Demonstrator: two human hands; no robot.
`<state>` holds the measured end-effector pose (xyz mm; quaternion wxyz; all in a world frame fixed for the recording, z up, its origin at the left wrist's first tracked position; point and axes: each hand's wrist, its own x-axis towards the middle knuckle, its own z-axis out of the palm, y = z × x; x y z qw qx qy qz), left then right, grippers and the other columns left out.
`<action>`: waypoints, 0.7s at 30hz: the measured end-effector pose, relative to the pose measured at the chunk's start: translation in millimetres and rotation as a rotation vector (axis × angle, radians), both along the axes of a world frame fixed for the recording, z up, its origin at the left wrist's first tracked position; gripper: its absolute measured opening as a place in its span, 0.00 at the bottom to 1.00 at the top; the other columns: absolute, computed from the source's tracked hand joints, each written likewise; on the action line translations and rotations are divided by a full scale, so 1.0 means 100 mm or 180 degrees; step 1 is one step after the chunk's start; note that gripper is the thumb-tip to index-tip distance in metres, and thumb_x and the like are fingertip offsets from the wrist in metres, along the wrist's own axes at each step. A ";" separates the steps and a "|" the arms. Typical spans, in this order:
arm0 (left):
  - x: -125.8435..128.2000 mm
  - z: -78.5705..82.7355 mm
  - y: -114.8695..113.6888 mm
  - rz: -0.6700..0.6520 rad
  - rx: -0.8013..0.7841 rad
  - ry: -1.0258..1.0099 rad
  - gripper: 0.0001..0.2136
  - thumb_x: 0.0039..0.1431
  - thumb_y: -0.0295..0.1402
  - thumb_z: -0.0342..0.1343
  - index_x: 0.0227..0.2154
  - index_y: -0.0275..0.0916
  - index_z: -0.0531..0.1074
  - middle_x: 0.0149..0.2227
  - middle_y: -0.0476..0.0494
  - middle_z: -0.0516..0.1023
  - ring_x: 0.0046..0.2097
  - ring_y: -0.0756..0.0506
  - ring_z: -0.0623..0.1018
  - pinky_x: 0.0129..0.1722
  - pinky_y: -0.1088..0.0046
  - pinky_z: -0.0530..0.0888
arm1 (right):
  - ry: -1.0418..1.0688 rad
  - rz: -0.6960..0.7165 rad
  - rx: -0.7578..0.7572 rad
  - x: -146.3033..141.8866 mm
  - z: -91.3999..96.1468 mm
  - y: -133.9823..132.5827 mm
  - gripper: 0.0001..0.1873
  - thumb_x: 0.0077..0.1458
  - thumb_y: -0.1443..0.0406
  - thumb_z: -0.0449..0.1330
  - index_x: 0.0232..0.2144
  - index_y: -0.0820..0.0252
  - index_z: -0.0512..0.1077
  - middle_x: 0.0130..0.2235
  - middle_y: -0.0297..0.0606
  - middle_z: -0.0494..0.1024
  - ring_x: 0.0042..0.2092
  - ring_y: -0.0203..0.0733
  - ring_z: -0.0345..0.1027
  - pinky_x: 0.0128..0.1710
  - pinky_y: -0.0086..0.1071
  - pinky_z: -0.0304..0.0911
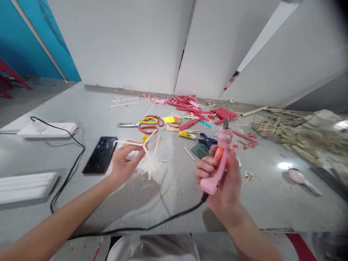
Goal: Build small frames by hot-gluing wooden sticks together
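My right hand (223,185) is wrapped round a pink glue gun (223,145) with an orange trigger. Its metal nozzle points up and away from me, and a black cord runs from the bottom of its handle. Over the left half of the table, my left hand (126,161) pinches a three-armed piece of thin wooden sticks (133,144), joined near one point. Beyond that piece stands a small yellow cap (144,139). Loose short sticks (157,144) lie just right of it. A wide gap separates the glue gun from the stick piece.
Left of my left hand lie a phone (100,155) and a white power strip (49,129). Scissors (140,124), a yellow glue tube (187,135) and red paper scraps (187,105) lie farther back. The black cord (163,220) crosses the near edge. A pink-and-white object (300,178) rests at right.
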<state>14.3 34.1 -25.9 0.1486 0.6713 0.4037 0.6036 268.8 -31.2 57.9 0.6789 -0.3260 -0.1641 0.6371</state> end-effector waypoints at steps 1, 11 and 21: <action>0.00 -0.01 0.01 0.0087 -0.0201 -0.0090 0.04 0.61 0.32 0.68 0.31 0.40 0.84 0.35 0.44 0.87 0.37 0.44 0.83 0.41 0.67 0.78 | 0.0115 0.0101 0.0019 0.00 0.00 -0.04 0.24 0.45 0.47 0.79 0.38 0.52 0.79 0.25 0.25 0.70 0.25 0.31 0.64 0.23 0.22 0.66; -0.07 -0.12 0.08 0.0074 -0.0196 -0.0279 0.02 0.61 0.31 0.68 0.34 0.40 0.85 0.33 0.45 0.84 0.36 0.45 0.81 0.39 0.68 0.77 | -0.0935 0.0978 0.0069 0.01 -0.40 0.20 0.20 0.51 0.51 0.75 0.27 0.57 0.74 0.34 0.34 0.75 0.33 0.35 0.66 0.28 0.27 0.61; -0.18 -0.06 -0.01 -0.0370 0.1178 0.0863 0.10 0.61 0.22 0.69 0.42 0.42 0.82 0.38 0.46 0.84 0.39 0.45 0.81 0.41 0.66 0.80 | -0.2693 0.2082 -0.0098 0.25 -0.58 0.29 0.22 0.56 0.47 0.67 0.25 0.58 0.74 0.27 0.35 0.76 0.25 0.34 0.66 0.24 0.30 0.56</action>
